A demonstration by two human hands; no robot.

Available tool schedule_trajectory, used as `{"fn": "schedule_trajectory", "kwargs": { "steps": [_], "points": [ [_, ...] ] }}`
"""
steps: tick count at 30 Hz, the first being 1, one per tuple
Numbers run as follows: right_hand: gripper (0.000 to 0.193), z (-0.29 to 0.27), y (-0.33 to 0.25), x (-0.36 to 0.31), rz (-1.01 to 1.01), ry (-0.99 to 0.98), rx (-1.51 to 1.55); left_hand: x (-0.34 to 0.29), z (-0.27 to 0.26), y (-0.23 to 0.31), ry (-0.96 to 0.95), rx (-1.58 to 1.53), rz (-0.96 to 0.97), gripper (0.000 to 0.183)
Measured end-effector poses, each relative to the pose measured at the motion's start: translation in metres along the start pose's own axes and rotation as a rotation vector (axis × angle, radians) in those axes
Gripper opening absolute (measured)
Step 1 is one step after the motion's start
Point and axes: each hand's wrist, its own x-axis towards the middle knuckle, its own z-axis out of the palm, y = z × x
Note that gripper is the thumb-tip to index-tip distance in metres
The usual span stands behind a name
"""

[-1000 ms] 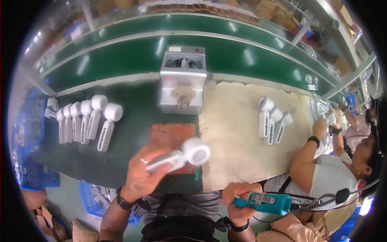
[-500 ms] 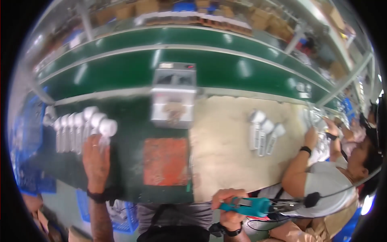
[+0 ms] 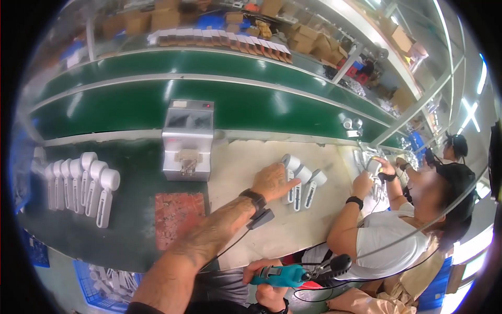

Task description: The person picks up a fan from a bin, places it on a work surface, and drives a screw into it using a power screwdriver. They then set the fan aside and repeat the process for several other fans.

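My left hand (image 3: pixel 272 183) reaches across to the right, thumb and fingers apart, at the leftmost of three white round-headed handle pieces (image 3: pixel 298 194). It overlaps that piece, and some of its fingertips are hidden. Low in front of me, my right hand (image 3: pixel 261 272) is wrapped around a teal electric screwdriver (image 3: pixel 282 275), whose far end meets a cord and metal hanger. On the left of the bench, several more white round-headed handle pieces (image 3: pixel 83 183) lie side by side in a row, heads away from me.
A grey metal machine (image 3: pixel 187 141) stands at the bench's back edge, with a red worn mat (image 3: pixel 172 214) nearer me. Brown sheeting (image 3: pixel 246 209) covers the right half. A blue basket (image 3: pixel 97 298) of white parts sits below. A co-worker (image 3: pixel 387 235) works at the right. Behind runs a green conveyor (image 3: pixel 240 104).
My left hand has left the row on the left and crossed over to the three pieces on the right. Another white piece now lies at that row's right end. My right hand still holds the screwdriver.
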Motion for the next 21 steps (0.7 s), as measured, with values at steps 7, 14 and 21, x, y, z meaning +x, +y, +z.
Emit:
{"fn": "schedule_trajectory", "kwargs": {
  "steps": [7,14,21],
  "points": [
    [0.075,0.006,-0.011,-0.001,0.039,0.105,-0.134,0.003,-0.002,-0.011,0.06,-0.117,-0.074,0.036],
    [0.075,0.017,-0.003,0.03,0.069,0.116,-0.183,-0.102,-0.133,-0.021,0.042,-0.134,0.154,0.023],
    [0.074,0.066,0.012,0.064,0.001,0.042,-0.092,-0.194,-0.205,-0.046,0.153,0.138,0.286,0.026]
  ]
}}
